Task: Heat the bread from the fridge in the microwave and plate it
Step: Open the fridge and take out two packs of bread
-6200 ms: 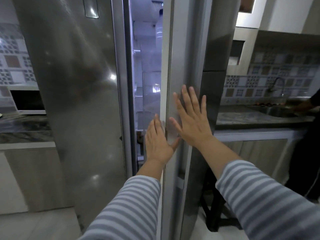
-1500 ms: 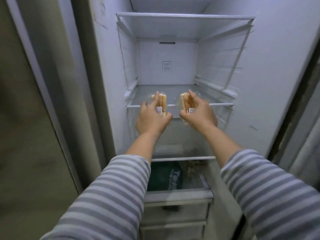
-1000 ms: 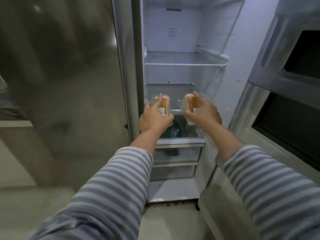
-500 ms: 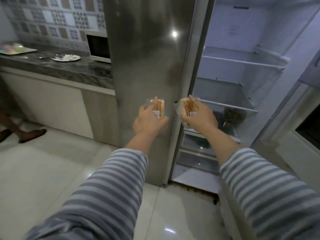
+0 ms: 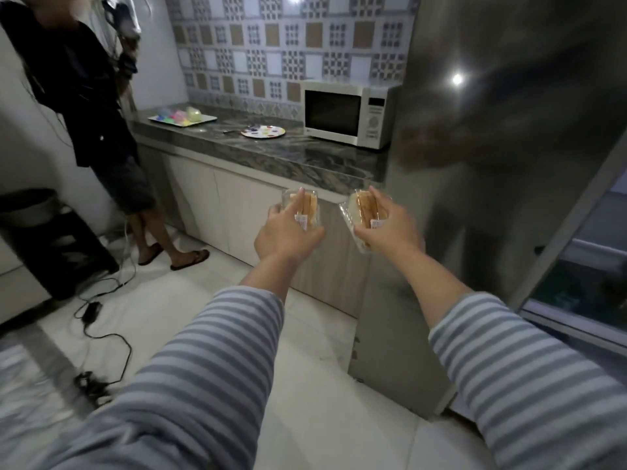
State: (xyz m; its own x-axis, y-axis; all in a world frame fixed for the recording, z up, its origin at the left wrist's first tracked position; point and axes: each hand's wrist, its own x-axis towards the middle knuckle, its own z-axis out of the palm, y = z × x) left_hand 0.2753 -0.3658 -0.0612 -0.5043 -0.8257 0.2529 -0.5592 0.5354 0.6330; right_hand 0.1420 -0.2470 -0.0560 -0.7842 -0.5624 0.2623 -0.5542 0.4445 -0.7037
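Note:
My left hand [image 5: 286,234] grips a clear plastic pack of bread [image 5: 308,208] with a small label. My right hand [image 5: 390,228] grips a second clear pack of bread [image 5: 361,206]. Both packs are held out in front of me, above the floor, short of the counter. A white microwave [image 5: 349,111] with its door closed stands on the dark marble counter [image 5: 305,157], against the steel fridge [image 5: 492,164]. A round plate with coloured dots [image 5: 263,131] lies on the counter left of the microwave.
A tray of coloured items [image 5: 181,117] sits at the counter's far left. A person in dark clothes and sandals [image 5: 101,113] stands by that end. Cables [image 5: 101,327] trail across the white floor. A black stand with a bowl [image 5: 44,239] is at left.
Both hands opened the fridge, took a bread pack each from its shelf and carried them out. My view has swung left from the fridge interior to the counter and microwave.

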